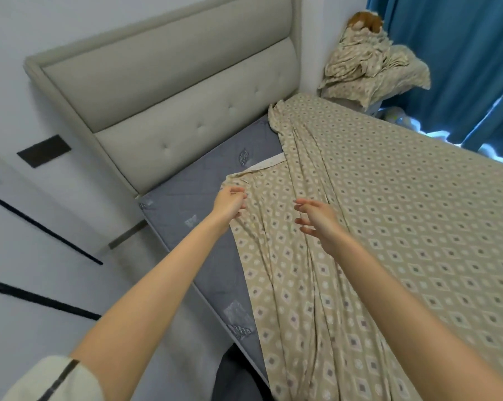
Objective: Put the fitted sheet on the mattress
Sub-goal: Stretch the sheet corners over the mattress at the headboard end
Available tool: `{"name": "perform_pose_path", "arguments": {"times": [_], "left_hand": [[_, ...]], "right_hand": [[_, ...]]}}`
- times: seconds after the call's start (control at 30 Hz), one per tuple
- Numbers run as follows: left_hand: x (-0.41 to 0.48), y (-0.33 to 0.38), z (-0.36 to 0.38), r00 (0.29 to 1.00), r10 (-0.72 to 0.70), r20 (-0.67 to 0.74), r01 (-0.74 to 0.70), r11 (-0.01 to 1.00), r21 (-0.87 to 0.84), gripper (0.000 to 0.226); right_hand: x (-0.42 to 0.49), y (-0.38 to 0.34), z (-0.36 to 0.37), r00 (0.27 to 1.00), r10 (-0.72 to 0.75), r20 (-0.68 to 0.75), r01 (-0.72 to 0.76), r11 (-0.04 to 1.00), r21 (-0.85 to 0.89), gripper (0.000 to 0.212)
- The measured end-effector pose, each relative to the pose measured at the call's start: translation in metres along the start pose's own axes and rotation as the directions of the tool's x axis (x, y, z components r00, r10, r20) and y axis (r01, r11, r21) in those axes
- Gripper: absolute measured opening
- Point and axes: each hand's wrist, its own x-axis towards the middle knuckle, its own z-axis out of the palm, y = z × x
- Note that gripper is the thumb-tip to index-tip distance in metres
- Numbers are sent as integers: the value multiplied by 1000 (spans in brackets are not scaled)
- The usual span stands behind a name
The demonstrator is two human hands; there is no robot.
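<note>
Left hand (pixel 230 202) curls its fingers onto the fitted sheet (pixel 389 227), seemingly pinching its bunched edge. The right hand (pixel 316 221) hovers spread, holding nothing. Both arms reach forward. The sheet leaves the near head corner of the mattress (pixel 192 221) bare. It looks soft and light, best gripped at the hem.

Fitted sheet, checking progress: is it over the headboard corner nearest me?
Not yet. The sheet lies bunched short of that corner, leaving grey mattress bare; the left hand grips its edge.
</note>
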Motion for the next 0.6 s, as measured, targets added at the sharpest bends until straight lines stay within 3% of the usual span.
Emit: {"name": "perform_pose_path", "arguments": {"times": [0.17, 0.27, 0.47, 0.6], "left_hand": [[89, 17, -42, 996, 49, 81, -62, 985, 162, 19], [129, 27, -62, 988, 68, 137, -102, 960, 262, 28], [184, 30, -84, 966, 121, 228, -223, 837, 499, 35], [213, 19, -93, 955, 176, 238, -283, 782, 555, 37]], "right_hand": [[55, -33, 54, 998, 14, -55, -15, 1000, -9, 30], [79, -49, 78, 998, 19, -59, -19, 1000, -6, 29], [122, -62, 109, 997, 44, -60, -46, 998, -41, 30], [150, -58, 125, 997, 60, -42, -63, 995, -78, 29]]}}
